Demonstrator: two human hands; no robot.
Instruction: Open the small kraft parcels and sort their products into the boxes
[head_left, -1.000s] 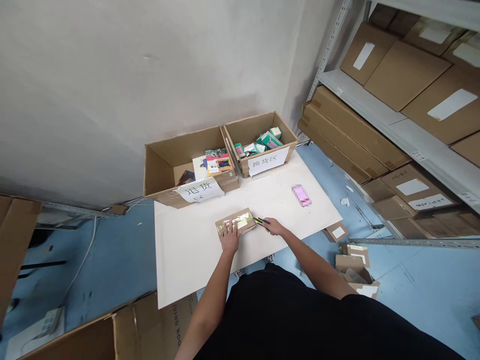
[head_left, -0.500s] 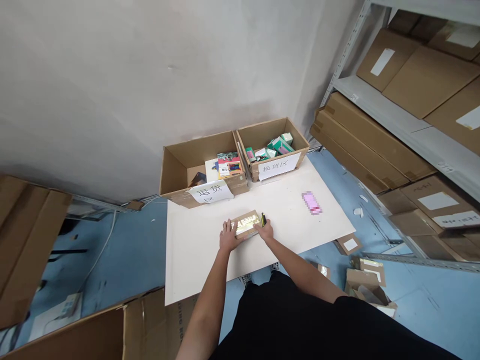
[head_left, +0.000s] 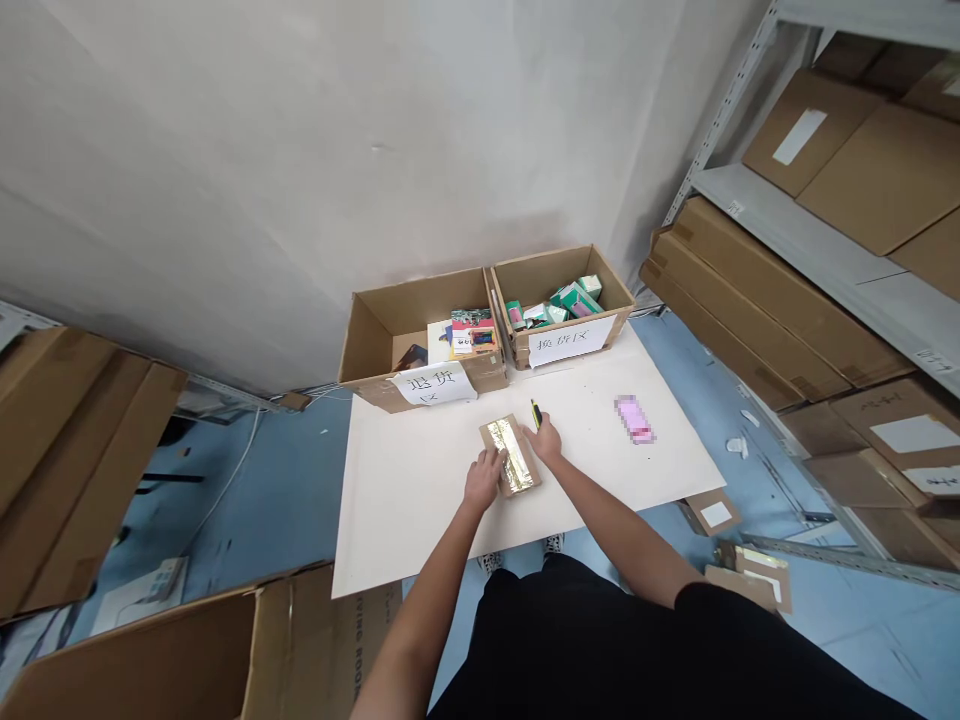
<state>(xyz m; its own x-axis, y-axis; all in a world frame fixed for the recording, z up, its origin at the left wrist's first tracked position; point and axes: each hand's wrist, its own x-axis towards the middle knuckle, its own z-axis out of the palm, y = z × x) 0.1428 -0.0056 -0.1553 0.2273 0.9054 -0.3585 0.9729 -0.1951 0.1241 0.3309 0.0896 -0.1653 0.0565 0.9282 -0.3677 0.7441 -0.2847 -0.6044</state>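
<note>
A small cardboard box (head_left: 510, 456) with a shiny strip of tape along its top lies on the white table (head_left: 405, 500), its long side pointing away from me. My left hand (head_left: 484, 478) grips its left side, fingertips over the top face. In my right hand (head_left: 546, 438), at the box's upper right, is a yellow and black box cutter (head_left: 535, 412), its tip pointing away. Whether a blade is out cannot be made out. The right fingers are near or against the box's right edge.
At the table's back stand two open cartons with paper signs: the left carton (head_left: 367, 345) holds booklets, the right carton (head_left: 626, 300) green boxes. A blurred pink item (head_left: 634, 418) lies to the right. Loaded shelving (head_left: 795, 225) stands on the right, a large open carton (head_left: 300, 640) at lower left.
The small box has turned from lying crosswise to pointing away from me. My right hand has come off its end, and the box cutter now points forward. The view has shifted slightly.
</note>
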